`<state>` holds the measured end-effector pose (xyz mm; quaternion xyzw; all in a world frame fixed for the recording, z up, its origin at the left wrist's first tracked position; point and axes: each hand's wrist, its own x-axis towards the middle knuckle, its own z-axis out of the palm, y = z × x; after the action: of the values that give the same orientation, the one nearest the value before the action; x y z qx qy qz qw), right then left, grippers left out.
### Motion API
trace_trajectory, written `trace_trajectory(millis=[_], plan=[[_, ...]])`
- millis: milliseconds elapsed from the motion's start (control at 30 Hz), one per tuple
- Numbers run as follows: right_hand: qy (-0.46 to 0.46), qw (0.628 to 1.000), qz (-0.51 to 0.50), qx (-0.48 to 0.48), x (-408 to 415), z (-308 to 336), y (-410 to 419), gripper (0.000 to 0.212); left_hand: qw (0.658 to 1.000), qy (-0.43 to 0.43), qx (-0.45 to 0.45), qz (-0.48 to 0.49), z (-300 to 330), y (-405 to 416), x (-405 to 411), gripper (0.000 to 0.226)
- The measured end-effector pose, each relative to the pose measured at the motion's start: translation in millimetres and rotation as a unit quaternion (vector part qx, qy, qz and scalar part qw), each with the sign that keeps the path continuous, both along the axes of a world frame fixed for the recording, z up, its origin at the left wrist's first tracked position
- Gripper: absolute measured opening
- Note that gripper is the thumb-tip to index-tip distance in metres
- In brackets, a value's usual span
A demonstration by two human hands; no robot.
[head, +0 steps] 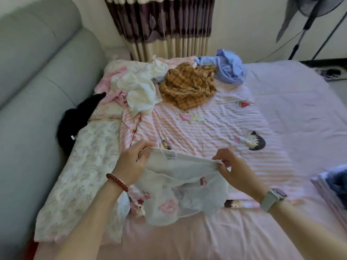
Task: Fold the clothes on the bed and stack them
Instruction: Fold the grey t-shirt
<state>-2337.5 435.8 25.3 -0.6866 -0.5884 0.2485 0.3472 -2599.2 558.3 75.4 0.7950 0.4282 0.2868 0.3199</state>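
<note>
Both hands (131,162) pinching white garment (180,186)

Bare forearms; red bead bracelet (117,182) left, pale-strapped watch (275,196) right.

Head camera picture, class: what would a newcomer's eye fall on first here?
First, the left hand and right hand holding a pale printed garment stretched between them at the near edge of the bed. Then the unfolded heap at the far end: white garment, mustard checked shirt, blue shirt.
</note>
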Motion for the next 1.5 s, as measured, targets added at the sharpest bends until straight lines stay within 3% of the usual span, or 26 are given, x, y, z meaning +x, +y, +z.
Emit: trace_trajectory(millis=[200,367,433,500,533,600,700,833,967,1067,1133,1267,1400,1500], plan=[[-0.042,0.992,0.025,0.114,52,56,-25,0.039,0.995,-0.071,-0.042,-0.052,54,-32,27,0.034],[0.013,0.985,-0.021,0.173,59,97,-41,0.039,0.988,-0.034,0.065,-0.136,88,-57,29,0.034],[0.052,0.978,-0.035,0.201,55,115,-48,0.034,0.978,-0.021,0.078,-0.195,99,-62,26,0.010],[0.073,0.973,-0.045,0.216,50,130,-55,0.030,0.973,0.031,0.075,-0.218,107,-65,20,0.027],[0.078,0.971,-0.050,0.219,46,136,-57,0.029,0.969,0.066,0.086,-0.220,109,-65,16,0.036],[0.069,0.970,-0.063,0.223,36,147,-62,0.030,0.966,0.087,0.142,-0.197,110,-64,11,0.034],[0.020,0.971,-0.064,0.231,24,157,-68,0.032,0.971,0.007,0.199,-0.134,109,-59,5,0.015],[0.018,0.991,-0.021,0.133,12,162,-76,0.028,0.988,-0.076,0.102,-0.091,103,-51,-9,0.029],[-0.014,0.998,0.030,-0.049,9,156,-92,0.052,0.985,-0.149,-0.002,-0.085,97,-43,-25,0.028],[-0.104,0.989,0.056,-0.087,8,148,-102,0.031,0.986,-0.135,-0.013,-0.096,97,-43,-36,0.029],[-0.113,0.991,0.034,-0.060,2,144,-105,0.019,0.990,-0.099,-0.029,-0.094,91,-48,-40,0.027],[-0.068,0.990,-0.094,0.079,-11,140,-102,0.027,0.998,-0.036,0.042,-0.031,78,-54,-41,0.025],[-0.076,0.968,-0.157,0.183,-20,144,-96,0.015,0.991,-0.105,0.073,0.038,78,-61,-29,0.010],[-0.074,0.941,-0.217,0.249,-19,153,-95,0.012,0.981,-0.152,0.120,0.012,94,-66,-21,0.005]])
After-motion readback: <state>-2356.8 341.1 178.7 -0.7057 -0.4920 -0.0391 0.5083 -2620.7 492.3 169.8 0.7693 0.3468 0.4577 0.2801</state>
